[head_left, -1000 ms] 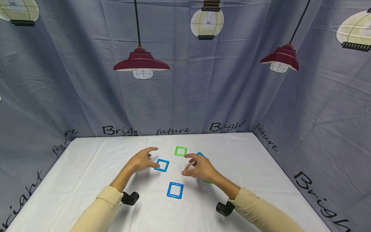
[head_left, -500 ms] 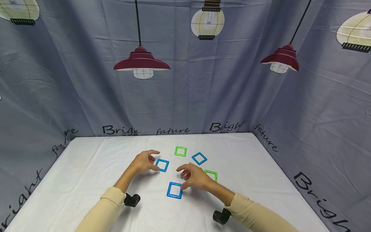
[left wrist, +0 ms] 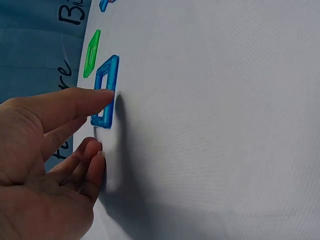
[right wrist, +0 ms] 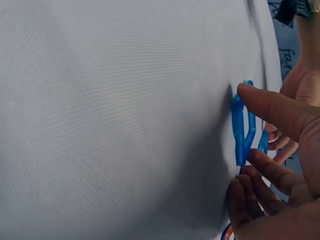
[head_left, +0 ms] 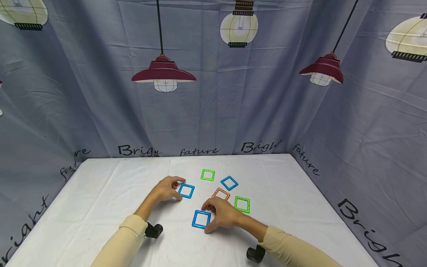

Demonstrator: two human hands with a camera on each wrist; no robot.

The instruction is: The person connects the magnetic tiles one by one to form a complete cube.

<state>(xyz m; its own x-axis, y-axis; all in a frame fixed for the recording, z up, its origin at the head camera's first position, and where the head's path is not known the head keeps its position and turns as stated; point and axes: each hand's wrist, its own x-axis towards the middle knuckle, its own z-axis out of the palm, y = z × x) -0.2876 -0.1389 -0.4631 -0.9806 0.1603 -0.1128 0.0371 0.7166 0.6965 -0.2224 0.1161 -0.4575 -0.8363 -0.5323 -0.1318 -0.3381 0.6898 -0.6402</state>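
Observation:
Nearest me on the table lies a blue square magnetic tile [head_left: 201, 219], an open frame. My right hand [head_left: 221, 213] pinches it between the thumb at its near right corner and a finger at its far edge; in the right wrist view, thumb and fingertip sit at opposite edges of this blue tile [right wrist: 241, 135]. Farther left, another blue square tile [head_left: 186, 191] lies flat. My left hand [head_left: 166, 189] is beside it, thumb and index finger spread around its left side. In the left wrist view the thumb overlaps that left tile [left wrist: 114, 75], while the other fingers are slightly below it.
An orange square tile [head_left: 221, 193] lies just beyond my right hand. Around it are a green tile [head_left: 242, 204] at right, a blue tile [head_left: 229, 183] behind and another green tile [head_left: 208, 175] farther back. Grey printed curtains [head_left: 207, 111] border the white table [head_left: 283, 185].
My right hand has let go of the orange tile, leaving it on the table, and moved nearer to the front blue tile. My left hand has shifted slightly right beside its blue tile.

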